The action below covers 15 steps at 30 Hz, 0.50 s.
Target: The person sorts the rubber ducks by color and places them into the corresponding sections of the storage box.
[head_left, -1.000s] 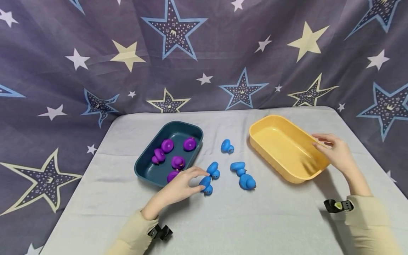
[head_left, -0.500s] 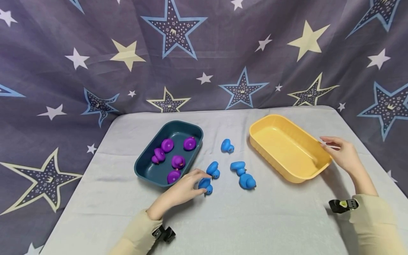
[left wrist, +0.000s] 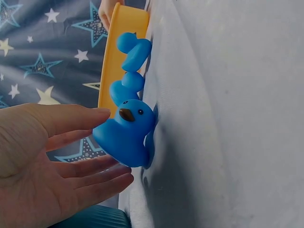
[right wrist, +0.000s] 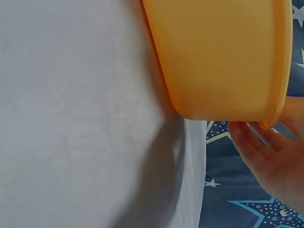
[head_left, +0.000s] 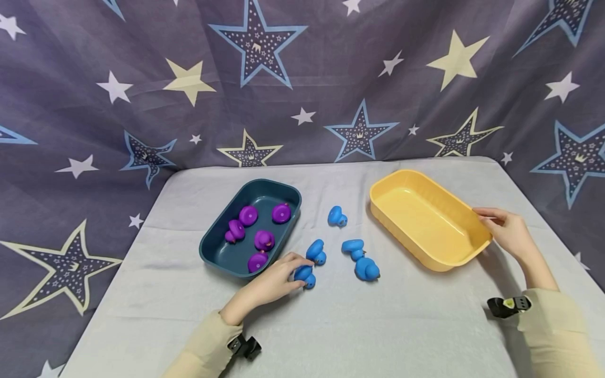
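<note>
My left hand point(head_left: 271, 282) holds a blue rubber duck point(left wrist: 126, 135) between thumb and fingers, low over the cloth. In the left wrist view its brown beak and eyes face the camera. Right beside it in the head view lies another blue duck point(head_left: 315, 252). My right hand point(head_left: 510, 231) grips the near right end of a yellow basin point(head_left: 425, 260), with the fingers outside the wall under the rim in the right wrist view. No ducks lie in this basin.
A dark teal basin point(head_left: 212, 260) with several purple ducks point(head_left: 264, 240) stands left of the left hand. More blue ducks point(head_left: 366, 269) lie between the basins on the white cloth point(head_left: 378, 331). A starry curtain point(head_left: 321, 79) hangs behind the table.
My left hand has shifted slightly right and closed in on the duck. The right hand has drawn back from over the yellow basin to its end and taken hold of the rim.
</note>
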{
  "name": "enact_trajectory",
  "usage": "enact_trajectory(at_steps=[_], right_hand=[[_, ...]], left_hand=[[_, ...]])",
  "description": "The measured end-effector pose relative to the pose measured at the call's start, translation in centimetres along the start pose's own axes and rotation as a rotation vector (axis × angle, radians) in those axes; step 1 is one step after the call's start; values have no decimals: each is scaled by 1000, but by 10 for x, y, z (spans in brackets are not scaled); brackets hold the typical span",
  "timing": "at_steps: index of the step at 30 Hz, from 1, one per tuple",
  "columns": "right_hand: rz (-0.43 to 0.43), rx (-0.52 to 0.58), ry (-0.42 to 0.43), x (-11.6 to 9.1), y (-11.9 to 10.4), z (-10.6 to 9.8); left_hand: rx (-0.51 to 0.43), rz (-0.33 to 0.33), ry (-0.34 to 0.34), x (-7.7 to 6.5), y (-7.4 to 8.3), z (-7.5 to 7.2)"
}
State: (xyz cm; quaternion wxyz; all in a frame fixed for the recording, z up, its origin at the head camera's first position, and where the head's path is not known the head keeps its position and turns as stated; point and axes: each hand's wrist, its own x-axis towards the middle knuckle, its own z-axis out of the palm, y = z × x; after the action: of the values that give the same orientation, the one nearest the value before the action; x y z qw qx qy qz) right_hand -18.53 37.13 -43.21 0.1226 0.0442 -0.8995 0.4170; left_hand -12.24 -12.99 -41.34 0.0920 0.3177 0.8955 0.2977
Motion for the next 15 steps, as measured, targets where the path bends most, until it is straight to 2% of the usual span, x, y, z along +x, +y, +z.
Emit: enact_trajectory(at_steps=[2, 9, 15], right_hand=[[-1, -9, -6, 1, 7, 0], [1, -59, 33, 13, 70, 8], [27, -82, 18, 14, 81, 10]], left_hand=[[-4, -2, -8, 0, 0, 0], [-1, 4, -25, 1, -2, 2], [1, 10, -28, 2, -4, 3]])
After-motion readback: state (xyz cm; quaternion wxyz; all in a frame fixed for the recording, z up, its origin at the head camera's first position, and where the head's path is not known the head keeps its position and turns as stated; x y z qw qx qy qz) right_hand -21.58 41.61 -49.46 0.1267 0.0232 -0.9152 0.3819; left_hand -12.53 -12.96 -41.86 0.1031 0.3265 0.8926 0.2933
